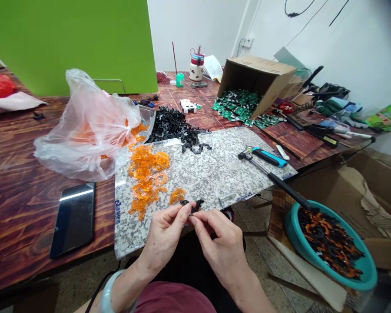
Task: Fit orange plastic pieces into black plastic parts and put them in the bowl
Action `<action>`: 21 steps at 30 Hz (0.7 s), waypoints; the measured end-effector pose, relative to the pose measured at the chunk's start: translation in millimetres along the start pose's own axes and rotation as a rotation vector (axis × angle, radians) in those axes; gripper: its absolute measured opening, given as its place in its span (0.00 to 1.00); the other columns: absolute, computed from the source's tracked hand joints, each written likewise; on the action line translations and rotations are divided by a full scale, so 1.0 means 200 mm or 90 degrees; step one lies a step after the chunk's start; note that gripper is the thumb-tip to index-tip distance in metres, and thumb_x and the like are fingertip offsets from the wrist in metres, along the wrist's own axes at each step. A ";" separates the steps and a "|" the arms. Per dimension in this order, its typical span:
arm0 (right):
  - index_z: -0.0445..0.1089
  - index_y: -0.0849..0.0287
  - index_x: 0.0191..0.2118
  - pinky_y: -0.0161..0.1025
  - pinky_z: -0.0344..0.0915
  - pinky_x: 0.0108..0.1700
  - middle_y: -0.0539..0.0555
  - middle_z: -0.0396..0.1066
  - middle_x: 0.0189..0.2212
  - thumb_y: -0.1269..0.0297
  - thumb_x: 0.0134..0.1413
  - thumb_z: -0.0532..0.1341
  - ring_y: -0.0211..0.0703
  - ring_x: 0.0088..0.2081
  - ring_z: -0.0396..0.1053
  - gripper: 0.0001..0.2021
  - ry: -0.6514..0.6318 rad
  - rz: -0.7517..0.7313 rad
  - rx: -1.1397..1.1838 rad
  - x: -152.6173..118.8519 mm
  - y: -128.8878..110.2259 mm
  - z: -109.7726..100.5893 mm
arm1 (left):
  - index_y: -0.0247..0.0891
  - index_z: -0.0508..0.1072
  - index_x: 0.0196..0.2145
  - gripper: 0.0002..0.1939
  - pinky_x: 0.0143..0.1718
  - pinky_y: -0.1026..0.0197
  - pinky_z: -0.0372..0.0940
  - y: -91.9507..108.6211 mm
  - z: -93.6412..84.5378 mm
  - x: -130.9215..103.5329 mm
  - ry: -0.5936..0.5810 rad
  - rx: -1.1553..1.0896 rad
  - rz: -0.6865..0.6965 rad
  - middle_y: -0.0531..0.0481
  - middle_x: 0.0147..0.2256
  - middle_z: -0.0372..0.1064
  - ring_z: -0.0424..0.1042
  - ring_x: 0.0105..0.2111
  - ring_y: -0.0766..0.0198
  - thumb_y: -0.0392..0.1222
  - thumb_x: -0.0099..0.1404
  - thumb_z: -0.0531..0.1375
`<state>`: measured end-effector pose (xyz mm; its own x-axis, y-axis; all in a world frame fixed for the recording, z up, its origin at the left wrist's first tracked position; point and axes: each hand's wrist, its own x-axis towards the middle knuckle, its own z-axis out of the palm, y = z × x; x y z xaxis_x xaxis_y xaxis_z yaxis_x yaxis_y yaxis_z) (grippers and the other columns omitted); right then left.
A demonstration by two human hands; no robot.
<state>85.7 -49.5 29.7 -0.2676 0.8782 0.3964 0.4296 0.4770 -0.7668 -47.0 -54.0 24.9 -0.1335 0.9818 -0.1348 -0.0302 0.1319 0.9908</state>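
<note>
My left hand (167, 231) pinches a small black plastic part (198, 205) over the front edge of the speckled board (195, 174). Close beside it, my right hand (219, 240) has its thumb and fingers pressed together at the near end of the same part; whatever lies between those fingertips is too small to make out. One orange translucent piece (177, 195) lies just beyond my left fingertips. Further left on the board is a pile of orange pieces (144, 174). Black parts (172, 126) are heaped at the board's back edge.
A phone (74, 219) and a plastic bag (87, 130) lie left. To the right are a blue-black tool (269, 157), a black-handled rod (288, 190) and a teal basin (371, 271) of black-and-orange parts. Behind, a tipped cardboard box (263, 67) spills green boards (239, 104).
</note>
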 end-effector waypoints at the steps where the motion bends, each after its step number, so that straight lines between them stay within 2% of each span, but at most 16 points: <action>1: 0.71 0.58 0.34 0.33 0.66 0.31 0.52 0.71 0.28 0.73 0.58 0.57 0.37 0.28 0.69 0.06 -0.001 0.035 0.026 0.00 0.00 -0.01 | 0.35 0.76 0.21 0.15 0.34 0.64 0.67 0.00 0.00 0.00 0.003 0.017 0.007 0.52 0.22 0.73 0.72 0.29 0.61 0.46 0.61 0.60; 5: 0.71 0.58 0.32 0.32 0.67 0.29 0.50 0.72 0.26 0.70 0.57 0.59 0.37 0.27 0.70 0.04 -0.012 0.155 0.094 0.02 -0.01 -0.03 | 0.35 0.79 0.26 0.13 0.33 0.65 0.67 0.00 -0.01 -0.01 0.001 0.054 0.030 0.51 0.24 0.75 0.73 0.28 0.61 0.45 0.62 0.59; 9: 0.69 0.58 0.30 0.30 0.66 0.26 0.49 0.73 0.24 0.69 0.55 0.60 0.37 0.25 0.71 0.03 -0.033 0.192 0.118 0.04 0.00 -0.04 | 0.36 0.79 0.29 0.12 0.32 0.65 0.66 0.00 -0.01 -0.02 -0.018 0.088 0.060 0.51 0.25 0.76 0.73 0.28 0.61 0.43 0.64 0.57; 15: 0.67 0.58 0.27 0.28 0.63 0.22 0.47 0.70 0.21 0.71 0.53 0.61 0.34 0.21 0.68 0.05 -0.086 0.194 0.085 0.06 0.01 -0.07 | 0.36 0.75 0.24 0.15 0.30 0.66 0.62 -0.01 -0.05 -0.04 -0.079 0.218 0.108 0.50 0.24 0.73 0.71 0.26 0.64 0.41 0.66 0.55; 21: 0.63 0.57 0.26 0.29 0.58 0.23 0.45 0.66 0.19 0.72 0.51 0.63 0.33 0.20 0.64 0.08 -0.175 0.119 -0.050 0.07 0.03 -0.14 | 0.36 0.72 0.22 0.17 0.26 0.66 0.57 0.01 -0.07 -0.04 -0.175 0.319 0.148 0.51 0.21 0.67 0.66 0.23 0.66 0.39 0.67 0.52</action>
<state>107.8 -32.5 44.4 -0.3953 0.9137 0.0938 0.5548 0.3189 -0.7684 -60.3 -63.1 28.4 0.1819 0.9829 0.0274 0.4470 -0.1075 0.8881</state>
